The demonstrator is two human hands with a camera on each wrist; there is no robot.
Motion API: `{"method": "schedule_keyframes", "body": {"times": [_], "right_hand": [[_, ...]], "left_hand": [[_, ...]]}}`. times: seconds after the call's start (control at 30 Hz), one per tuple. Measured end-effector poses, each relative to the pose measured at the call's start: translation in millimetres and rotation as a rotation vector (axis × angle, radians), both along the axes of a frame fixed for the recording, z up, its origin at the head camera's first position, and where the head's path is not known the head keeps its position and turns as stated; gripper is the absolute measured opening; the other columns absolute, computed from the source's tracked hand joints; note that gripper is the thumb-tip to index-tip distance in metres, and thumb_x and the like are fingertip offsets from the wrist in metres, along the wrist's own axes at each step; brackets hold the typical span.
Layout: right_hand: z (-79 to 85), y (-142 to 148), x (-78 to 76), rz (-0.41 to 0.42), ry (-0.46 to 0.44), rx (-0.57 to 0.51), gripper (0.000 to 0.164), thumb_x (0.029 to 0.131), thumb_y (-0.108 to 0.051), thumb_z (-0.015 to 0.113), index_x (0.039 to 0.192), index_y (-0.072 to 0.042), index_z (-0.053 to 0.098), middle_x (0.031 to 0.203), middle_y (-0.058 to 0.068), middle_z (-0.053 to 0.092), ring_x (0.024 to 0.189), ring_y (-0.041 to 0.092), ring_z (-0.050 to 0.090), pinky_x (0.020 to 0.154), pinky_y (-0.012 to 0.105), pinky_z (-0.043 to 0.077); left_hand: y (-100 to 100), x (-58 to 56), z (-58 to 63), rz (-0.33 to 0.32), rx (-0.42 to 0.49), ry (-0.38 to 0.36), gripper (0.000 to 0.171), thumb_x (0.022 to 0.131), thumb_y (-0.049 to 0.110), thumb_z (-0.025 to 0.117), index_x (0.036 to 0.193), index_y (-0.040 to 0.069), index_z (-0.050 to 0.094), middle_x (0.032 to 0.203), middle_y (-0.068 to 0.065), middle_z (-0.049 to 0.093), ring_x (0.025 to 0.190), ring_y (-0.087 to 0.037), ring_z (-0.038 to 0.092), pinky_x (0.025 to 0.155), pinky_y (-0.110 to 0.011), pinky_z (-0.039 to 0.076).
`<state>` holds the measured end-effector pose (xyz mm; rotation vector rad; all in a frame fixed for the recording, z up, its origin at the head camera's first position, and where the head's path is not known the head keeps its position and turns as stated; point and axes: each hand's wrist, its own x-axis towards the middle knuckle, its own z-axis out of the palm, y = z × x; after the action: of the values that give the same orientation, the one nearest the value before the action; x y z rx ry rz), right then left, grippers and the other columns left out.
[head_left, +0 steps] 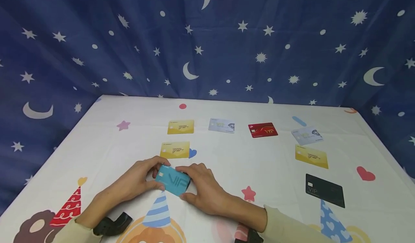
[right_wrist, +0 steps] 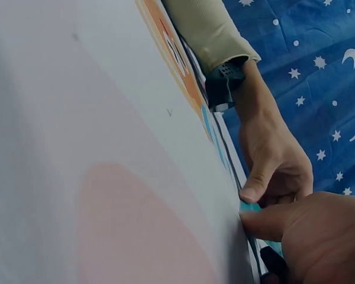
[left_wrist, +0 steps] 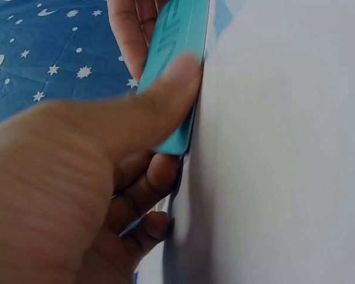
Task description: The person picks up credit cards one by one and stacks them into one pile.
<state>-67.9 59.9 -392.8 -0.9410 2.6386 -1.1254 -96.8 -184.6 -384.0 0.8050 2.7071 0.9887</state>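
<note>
A teal VIP card (head_left: 174, 180) sits low over the white tabletop, between both hands. My left hand (head_left: 137, 181) holds its left side, thumb at the near corner and fingers at the far one. From the other side my right hand (head_left: 207, 189) grips the right edge with thumb and fingers. In the left wrist view the teal card (left_wrist: 188, 35) lies nearly flat along the table, with a dark edge beneath it; whether more cards lie under it I cannot tell. Only slivers of the teal card (right_wrist: 248, 206) show in the right wrist view. Just beyond the left fingers lies a gold card (head_left: 175, 150).
Farther back lie another gold card (head_left: 180, 127), a silver card (head_left: 222, 125) and a red card (head_left: 263, 130). At the right are a second silver card (head_left: 307, 135), a gold card (head_left: 311, 156) and a black card (head_left: 325, 190). A starry blue curtain (head_left: 227, 37) hangs behind.
</note>
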Motion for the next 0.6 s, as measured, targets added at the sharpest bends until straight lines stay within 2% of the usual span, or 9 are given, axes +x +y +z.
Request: {"method": "schedule_keyframes", "body": {"times": [0.07, 0.17, 0.27, 0.37, 0.47, 0.6], "right_hand": [[-0.2, 1.4, -0.5, 0.001, 0.006, -0.007, 0.063, 0.085, -0.014, 0.073, 0.141, -0.016, 0.044, 0.122, -0.004, 0.052, 0.111, 0.011, 0.042, 0.097, 0.034, 0.032], [-0.1, 2.3, -0.4, 0.000, 0.002, -0.031, 0.066, 0.086, -0.012, 0.071, 0.144, -0.016, 0.040, 0.125, -0.003, 0.048, 0.116, 0.012, 0.041, 0.098, 0.034, 0.032], [0.2, 2.2, -0.3, -0.014, 0.000, -0.075, 0.069, 0.085, -0.012, 0.073, 0.145, -0.015, 0.039, 0.127, -0.002, 0.043, 0.120, 0.013, 0.040, 0.101, 0.032, 0.033], [1.0, 1.5, -0.9, -0.040, 0.013, -0.121, 0.072, 0.082, -0.014, 0.076, 0.144, -0.013, 0.040, 0.131, -0.001, 0.038, 0.122, 0.013, 0.041, 0.102, 0.029, 0.035], [2.6, 1.0, -1.7, -0.078, 0.030, -0.163, 0.072, 0.081, -0.014, 0.078, 0.143, -0.013, 0.042, 0.134, -0.001, 0.035, 0.119, 0.012, 0.043, 0.094, 0.025, 0.042], [5.3, 1.2, -2.0, -0.126, 0.045, -0.207, 0.069, 0.079, -0.016, 0.080, 0.140, -0.014, 0.046, 0.135, -0.003, 0.038, 0.109, 0.012, 0.047, 0.078, 0.022, 0.046]], "left_hand": [[1.2, -0.5, -1.5, 0.023, 0.047, 0.022, 0.049, 0.073, 0.025, 0.082, 0.115, 0.018, 0.058, 0.080, 0.009, 0.052, 0.072, -0.009, 0.048, 0.066, -0.025, 0.041], [1.8, -0.5, -3.7, 0.076, 0.153, -0.003, 0.046, 0.073, 0.014, 0.082, 0.114, 0.018, 0.060, 0.080, 0.007, 0.057, 0.069, -0.010, 0.053, 0.064, -0.025, 0.044], [2.3, -1.7, -5.7, 0.118, 0.264, -0.084, 0.045, 0.075, 0.008, 0.080, 0.115, 0.016, 0.061, 0.082, 0.002, 0.061, 0.070, -0.013, 0.058, 0.065, -0.026, 0.047], [3.2, -3.2, -6.5, 0.145, 0.350, -0.175, 0.044, 0.077, 0.009, 0.079, 0.117, 0.012, 0.061, 0.083, -0.004, 0.061, 0.067, -0.013, 0.057, 0.062, -0.024, 0.046], [4.3, -4.3, -6.0, 0.166, 0.426, -0.248, 0.046, 0.078, 0.008, 0.078, 0.120, 0.007, 0.059, 0.082, -0.008, 0.058, 0.064, -0.012, 0.052, 0.057, -0.021, 0.042], [5.7, -4.4, -3.9, 0.190, 0.495, -0.309, 0.050, 0.078, 0.005, 0.077, 0.123, 0.003, 0.057, 0.085, -0.012, 0.058, 0.064, -0.011, 0.051, 0.054, -0.020, 0.039]]}}
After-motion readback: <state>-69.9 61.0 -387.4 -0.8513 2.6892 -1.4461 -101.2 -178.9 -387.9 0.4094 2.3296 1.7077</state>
